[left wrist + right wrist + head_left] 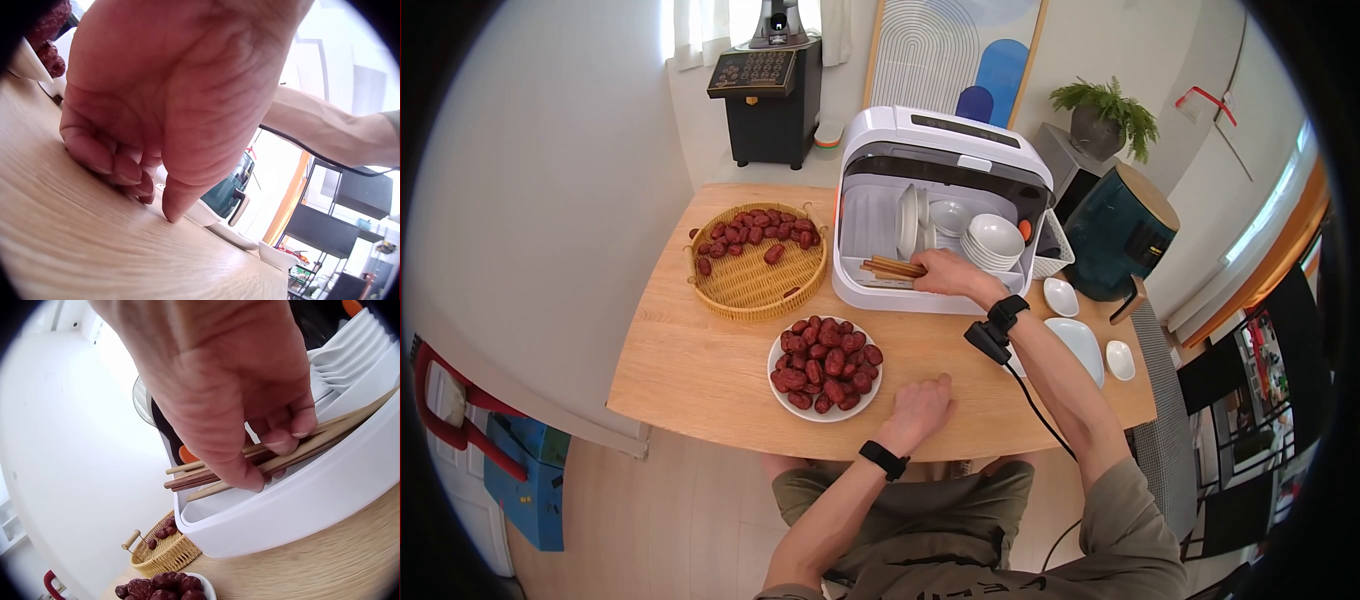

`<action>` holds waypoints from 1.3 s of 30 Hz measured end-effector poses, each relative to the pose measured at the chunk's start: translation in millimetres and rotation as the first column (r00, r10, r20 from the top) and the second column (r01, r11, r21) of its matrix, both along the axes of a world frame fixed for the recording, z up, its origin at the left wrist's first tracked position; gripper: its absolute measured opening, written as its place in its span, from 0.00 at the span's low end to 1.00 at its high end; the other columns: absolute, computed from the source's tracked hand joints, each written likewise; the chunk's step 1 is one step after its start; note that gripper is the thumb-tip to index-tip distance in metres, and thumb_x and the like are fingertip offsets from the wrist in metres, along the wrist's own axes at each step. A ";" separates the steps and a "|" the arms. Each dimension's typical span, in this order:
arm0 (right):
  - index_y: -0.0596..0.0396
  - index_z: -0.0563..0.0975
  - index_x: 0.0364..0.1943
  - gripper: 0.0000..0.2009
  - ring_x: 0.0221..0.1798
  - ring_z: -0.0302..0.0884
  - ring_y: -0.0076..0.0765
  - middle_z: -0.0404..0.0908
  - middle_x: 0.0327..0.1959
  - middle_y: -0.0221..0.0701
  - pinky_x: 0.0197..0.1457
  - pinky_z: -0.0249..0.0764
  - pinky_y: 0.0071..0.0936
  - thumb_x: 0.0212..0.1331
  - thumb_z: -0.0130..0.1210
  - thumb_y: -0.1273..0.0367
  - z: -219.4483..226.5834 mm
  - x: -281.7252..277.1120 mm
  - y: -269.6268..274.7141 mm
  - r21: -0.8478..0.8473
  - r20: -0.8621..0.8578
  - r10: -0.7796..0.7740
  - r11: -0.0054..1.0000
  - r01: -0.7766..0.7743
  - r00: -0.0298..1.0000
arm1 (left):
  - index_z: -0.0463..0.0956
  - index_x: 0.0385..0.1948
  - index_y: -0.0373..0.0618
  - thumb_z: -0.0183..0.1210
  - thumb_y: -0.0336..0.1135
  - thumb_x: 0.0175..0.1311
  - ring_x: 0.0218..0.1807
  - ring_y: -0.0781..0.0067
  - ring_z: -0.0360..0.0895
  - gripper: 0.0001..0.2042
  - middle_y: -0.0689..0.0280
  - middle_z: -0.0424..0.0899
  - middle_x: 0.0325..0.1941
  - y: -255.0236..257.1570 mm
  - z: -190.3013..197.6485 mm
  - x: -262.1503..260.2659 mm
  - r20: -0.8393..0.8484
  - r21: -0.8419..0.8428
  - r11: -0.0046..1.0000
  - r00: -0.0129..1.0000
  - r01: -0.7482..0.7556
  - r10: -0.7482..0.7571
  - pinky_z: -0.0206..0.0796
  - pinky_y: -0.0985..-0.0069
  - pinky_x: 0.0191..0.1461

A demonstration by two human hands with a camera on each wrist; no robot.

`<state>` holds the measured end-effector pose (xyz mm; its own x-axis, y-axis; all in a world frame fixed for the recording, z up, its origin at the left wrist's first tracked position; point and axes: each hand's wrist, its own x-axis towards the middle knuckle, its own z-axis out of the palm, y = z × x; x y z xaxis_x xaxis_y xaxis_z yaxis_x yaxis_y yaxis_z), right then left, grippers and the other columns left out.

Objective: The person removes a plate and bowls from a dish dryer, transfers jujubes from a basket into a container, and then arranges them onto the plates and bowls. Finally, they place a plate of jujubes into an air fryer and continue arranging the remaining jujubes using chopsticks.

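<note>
Chopsticks (892,268) lie in a bundle along the inner front edge of the white dish cabinet (865,297), seen from the head. R hand (952,276) is at their right end, fingers bent down onto them. White bowls (998,238) stand inside the dish cabinet, behind the R hand. Basket (745,288) w/ dates (772,253) is just L of the dish cabinet; a white plate (828,417), also heaped w/ dates, is in front of it, toward its L side. L hand (920,410) is on the table (700,370), in front of the dish cabinet & apart from the chopsticks.

L wrist view: L hand's fingers are loosely curled, part-open, w/ nothing in them; tips down at the tabletop, thumb extended & slightly apart. Teal air fryer (220,197) shows beyond the thumb; the chopsticks can't be made out.

R wrist view: R hand's fingers are nearly closed, w/ the chopsticks pinched btwn thumb & fingertips, thumb on the near side. They slant over the dish cabinet's front trough; ends stick out past the thumb on one side & past the fingertips on the other. Stacked bowls are inside the dish cabinet, beyond the fingers.
</note>
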<state>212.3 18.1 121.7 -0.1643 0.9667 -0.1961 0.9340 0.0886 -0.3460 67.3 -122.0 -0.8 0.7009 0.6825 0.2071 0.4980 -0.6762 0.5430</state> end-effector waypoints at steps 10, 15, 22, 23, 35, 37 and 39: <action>0.61 0.80 0.32 0.14 0.39 0.80 0.54 0.82 0.30 0.48 0.43 0.72 0.43 0.47 0.60 0.63 -6.4 6.9 -1.3 0.089 -0.015 -0.002 0.996 0.003 1.000 | 0.71 0.36 0.38 0.60 0.44 0.58 0.29 0.50 0.82 0.17 0.53 0.82 0.25 -0.4 0.1 0.1 -0.003 0.003 1.000 1.000 -0.007 0.007 0.72 0.56 0.33; 0.62 0.79 0.33 0.17 0.39 0.80 0.55 0.81 0.30 0.50 0.43 0.73 0.45 0.49 0.60 0.60 -10.8 10.0 -1.0 0.110 0.011 0.006 0.994 -0.007 1.000 | 0.71 0.36 0.38 0.60 0.43 0.58 0.29 0.49 0.82 0.16 0.52 0.82 0.24 -0.2 -0.7 0.0 0.006 0.012 1.000 1.000 -0.003 0.003 0.72 0.56 0.32; 0.62 0.78 0.34 0.16 0.36 0.79 0.59 0.81 0.29 0.50 0.41 0.74 0.47 0.53 0.58 0.61 -15.2 13.7 -6.6 0.300 0.128 0.077 0.947 -0.112 0.989 | 0.71 0.40 0.38 0.58 0.43 0.61 0.34 0.49 0.83 0.16 0.52 0.83 0.29 0.4 8.2 -1.4 -0.070 -0.068 0.998 0.997 0.013 -0.018 0.74 0.55 0.37; 0.62 0.78 0.34 0.16 0.36 0.79 0.59 0.81 0.29 0.50 0.41 0.74 0.47 0.53 0.58 0.61 -14.9 13.5 -7.3 0.300 0.128 0.077 0.947 -0.112 0.989 | 0.71 0.40 0.38 0.58 0.43 0.61 0.34 0.49 0.83 0.16 0.52 0.83 0.29 0.1 7.9 -1.4 -0.070 -0.068 0.998 0.997 0.013 -0.018 0.74 0.55 0.37; 0.62 0.76 0.34 0.08 0.33 0.82 0.55 0.81 0.26 0.47 0.37 0.77 0.48 0.53 0.54 0.70 -22.2 4.3 -10.9 0.418 0.386 0.111 0.863 -0.282 0.916 | 0.71 0.36 0.40 0.60 0.43 0.57 0.30 0.49 0.81 0.16 0.52 0.82 0.26 -1.4 2.0 -1.6 0.021 0.015 1.000 1.000 -0.023 0.023 0.72 0.55 0.33; 0.62 0.76 0.31 0.08 0.32 0.81 0.55 0.81 0.25 0.47 0.37 0.77 0.47 0.53 0.53 0.71 -21.6 6.0 -11.8 0.428 0.374 0.126 0.855 -0.292 0.919 | 0.72 0.38 0.39 0.59 0.43 0.59 0.32 0.50 0.83 0.15 0.53 0.83 0.27 -2.2 4.3 -1.3 -0.018 0.003 1.000 1.000 -0.022 0.022 0.74 0.55 0.35; 0.62 0.76 0.30 0.07 0.31 0.81 0.55 0.80 0.23 0.47 0.36 0.77 0.47 0.53 0.53 0.71 -20.1 7.4 -14.3 0.451 0.362 0.132 0.842 -0.297 0.923 | 0.72 0.39 0.39 0.60 0.43 0.58 0.31 0.50 0.82 0.16 0.53 0.83 0.27 -2.5 1.4 0.2 -0.004 0.008 1.000 1.000 -0.027 0.027 0.73 0.55 0.34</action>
<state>219.7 3.8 101.6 -0.3909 0.8947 0.2162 0.9204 0.3790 0.0956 67.5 -124.6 0.6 0.6830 0.6998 0.2094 0.5188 -0.6665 0.5353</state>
